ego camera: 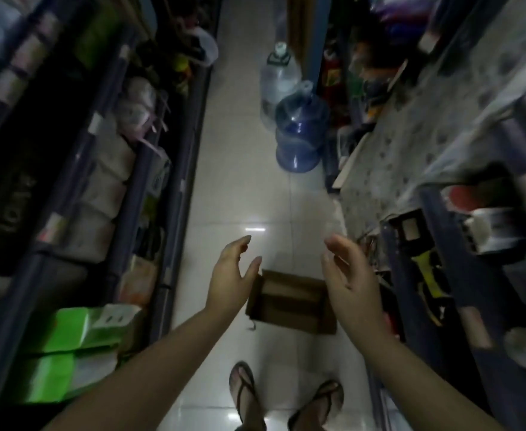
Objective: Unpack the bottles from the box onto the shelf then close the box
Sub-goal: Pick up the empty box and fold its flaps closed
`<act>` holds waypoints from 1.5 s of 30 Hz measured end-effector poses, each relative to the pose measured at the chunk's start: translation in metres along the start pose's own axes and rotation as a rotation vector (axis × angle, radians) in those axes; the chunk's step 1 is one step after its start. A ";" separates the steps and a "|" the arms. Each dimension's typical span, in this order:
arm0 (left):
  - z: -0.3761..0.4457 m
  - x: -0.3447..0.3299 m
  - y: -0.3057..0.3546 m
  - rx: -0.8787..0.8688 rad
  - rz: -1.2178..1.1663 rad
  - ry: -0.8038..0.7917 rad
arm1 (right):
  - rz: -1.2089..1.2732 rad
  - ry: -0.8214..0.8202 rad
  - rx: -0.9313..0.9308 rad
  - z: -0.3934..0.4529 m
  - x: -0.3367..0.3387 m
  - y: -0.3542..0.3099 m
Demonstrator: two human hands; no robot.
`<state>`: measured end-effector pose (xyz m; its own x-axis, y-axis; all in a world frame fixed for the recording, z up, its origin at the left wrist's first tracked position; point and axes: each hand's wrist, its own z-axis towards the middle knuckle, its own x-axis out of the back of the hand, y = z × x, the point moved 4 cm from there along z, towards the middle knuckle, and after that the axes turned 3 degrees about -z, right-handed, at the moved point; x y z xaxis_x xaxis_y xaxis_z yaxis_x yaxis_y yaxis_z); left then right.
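Brown cardboard box (289, 301) sits on the pale tiled floor (240, 188) in the lower centre of the frame, its top open and its inside dark; whether anything lies in it cannot be told. A person stands over it in a narrow shop aisle, both bare arms stretched forward and down. The left hand (232, 275) hangs above the box's left edge, fingers spread and loosely curled, holding nothing. The right hand (350, 275) hangs above the box's right edge, palm turned inward, fingers likewise apart and empty. Two sandalled feet (283, 396) show at the bottom centre of the frame, just below the box. A blue water jug (299, 132) stands on the floor in the upper centre, with a clear jug (279, 76) just behind it. Shelving with dark blue rails (143, 157) runs down the left side, stacked with pale packets and, at lower left, green packs (69, 343). More stocked shelves (442, 244) fill the right side, blurred. No small bottles can be made out.
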<state>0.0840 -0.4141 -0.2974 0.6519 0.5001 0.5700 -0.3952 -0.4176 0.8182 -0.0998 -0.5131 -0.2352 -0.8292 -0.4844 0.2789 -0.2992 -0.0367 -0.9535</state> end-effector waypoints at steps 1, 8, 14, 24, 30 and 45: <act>0.000 -0.011 -0.021 0.007 0.010 -0.011 | 0.003 0.005 -0.027 0.002 -0.008 0.026; 0.002 -0.114 -0.181 0.068 0.097 -0.123 | -0.088 0.051 -0.142 0.015 -0.040 0.235; 0.027 -0.193 -0.321 0.044 0.195 -0.153 | -0.355 0.142 -0.106 0.034 -0.047 0.403; 0.065 -0.246 -0.422 -0.047 -0.063 -0.072 | -0.254 0.285 -0.048 0.068 -0.052 0.561; 0.075 -0.262 -0.423 -0.029 -0.248 -0.041 | -0.057 0.392 -0.009 0.074 -0.050 0.585; 0.061 -0.292 -0.455 0.110 -0.247 -0.368 | -0.050 0.106 -0.091 0.062 -0.084 0.616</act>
<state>0.1130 -0.4166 -0.8403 0.9124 0.3007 0.2778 -0.1405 -0.4075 0.9023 -0.1853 -0.5490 -0.8529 -0.8559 -0.3891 0.3408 -0.3789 0.0231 -0.9251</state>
